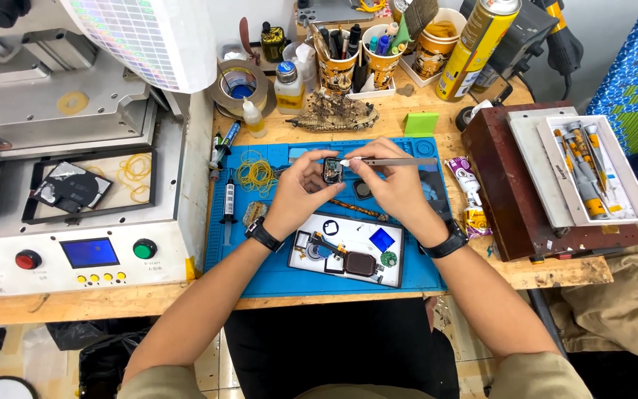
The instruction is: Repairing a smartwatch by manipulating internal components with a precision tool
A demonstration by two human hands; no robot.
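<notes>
Nearest the camera, two bare forearms reach up from the near edge of the table (134, 299), each with a dark watch at the wrist. Both hands meet over the far half of a blue work mat (260, 270) that lies at the middle of the table.

The left hand (300, 193) has its grip pinched on a small square watch body (332, 171), thumb and fingers closed round its sides, holding it clear above the mat. The right hand (396, 186) has its grip pressed together on slim metal tweezers (393, 161), which lie nearly level with their pale tip touching the top edge of the watch body.

Just below the hands, at the mat's near side, a white parts tray (348, 255) holds a brown strap piece, a blue square and small round parts. A heap of yellow rubber bands (255, 175) lies on the mat left of the left hand, and a syringe (229, 201) near the mat's left edge. By the table's right edge a white tray of screwdrivers (592, 166) rests on a dark red box (511, 199). At the left edge stands a grey machine (75, 185) with red and green buttons.
</notes>
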